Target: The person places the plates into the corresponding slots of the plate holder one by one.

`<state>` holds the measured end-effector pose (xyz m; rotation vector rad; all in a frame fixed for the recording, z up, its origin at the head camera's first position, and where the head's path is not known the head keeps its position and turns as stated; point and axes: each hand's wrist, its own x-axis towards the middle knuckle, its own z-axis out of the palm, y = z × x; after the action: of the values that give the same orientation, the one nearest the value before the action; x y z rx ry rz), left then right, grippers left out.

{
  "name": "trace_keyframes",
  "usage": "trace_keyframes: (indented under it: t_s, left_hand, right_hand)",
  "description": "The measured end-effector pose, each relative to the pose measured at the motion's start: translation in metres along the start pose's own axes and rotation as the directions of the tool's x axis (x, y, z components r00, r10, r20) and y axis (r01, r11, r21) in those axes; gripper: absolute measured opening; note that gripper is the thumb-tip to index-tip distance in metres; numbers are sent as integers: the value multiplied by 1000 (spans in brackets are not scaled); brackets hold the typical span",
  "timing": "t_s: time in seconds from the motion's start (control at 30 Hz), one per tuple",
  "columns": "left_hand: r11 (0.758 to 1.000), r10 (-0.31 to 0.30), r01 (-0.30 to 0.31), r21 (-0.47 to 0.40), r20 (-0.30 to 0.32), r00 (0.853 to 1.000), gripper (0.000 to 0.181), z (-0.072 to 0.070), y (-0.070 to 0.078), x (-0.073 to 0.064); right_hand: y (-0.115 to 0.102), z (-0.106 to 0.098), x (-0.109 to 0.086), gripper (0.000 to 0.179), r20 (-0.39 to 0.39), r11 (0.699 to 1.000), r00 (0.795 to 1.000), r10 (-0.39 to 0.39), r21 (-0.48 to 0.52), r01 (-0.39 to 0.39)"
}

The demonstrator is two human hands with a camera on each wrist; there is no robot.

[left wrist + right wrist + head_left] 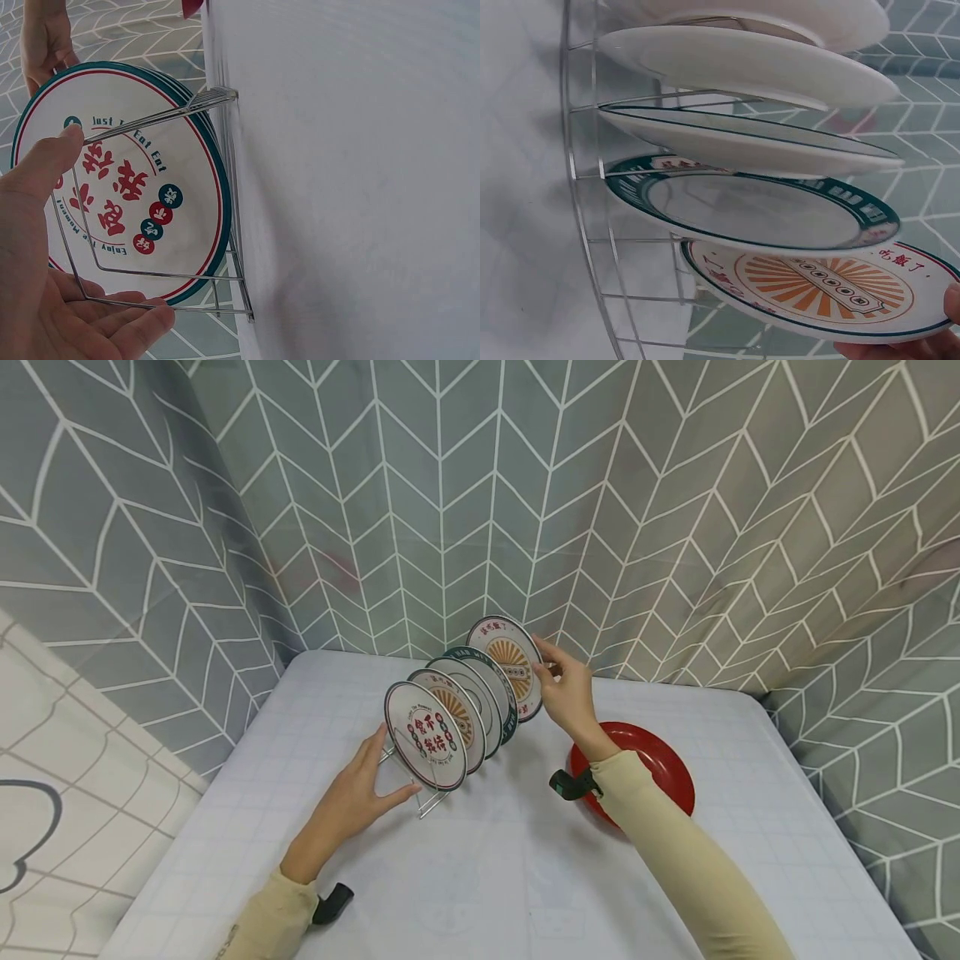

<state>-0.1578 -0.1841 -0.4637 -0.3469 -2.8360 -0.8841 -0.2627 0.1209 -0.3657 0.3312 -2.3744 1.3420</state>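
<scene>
A wire dish rack point(214, 97) holds several round plates standing on edge in a row. My left hand point(348, 797) grips the rack's near end, thumb on one side wire and fingers along the other. Facing that palm is the front plate point(427, 735), white with red characters and a green rim. At the far end of the row, my right hand point(566, 685) pinches the rim of a plate with an orange sunburst point(513, 664). This plate leans back, its lower edge close to the rack's wires, just behind a plate with a wide green border point(757, 210).
A red plate point(667, 760) lies on the white table point(480, 877) at the right, partly under my right forearm. Grey curtains point(465, 502) with white lines hang behind the table and at its sides. Small black devices sit at both wrists.
</scene>
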Motion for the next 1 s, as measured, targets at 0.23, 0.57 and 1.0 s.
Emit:
trace_keyframes:
  t_s: [0.23, 0.57, 1.0]
  left_hand:
    - [1000, 10, -10, -1, -8, 1000, 109, 0, -2, 0]
    - [1000, 8, -8, -6, -5, 1000, 109, 0, -1, 0]
    - [1000, 20, -20, -4, -16, 1000, 109, 1, -1, 0]
  right_hand:
    - [4, 16, -6, 40, 39, 998, 998, -57, -27, 58]
    - [9, 27, -14, 40, 60, 1000, 998, -24, -16, 25]
    - [16, 32, -14, 39, 46, 1000, 999, -16, -14, 17]
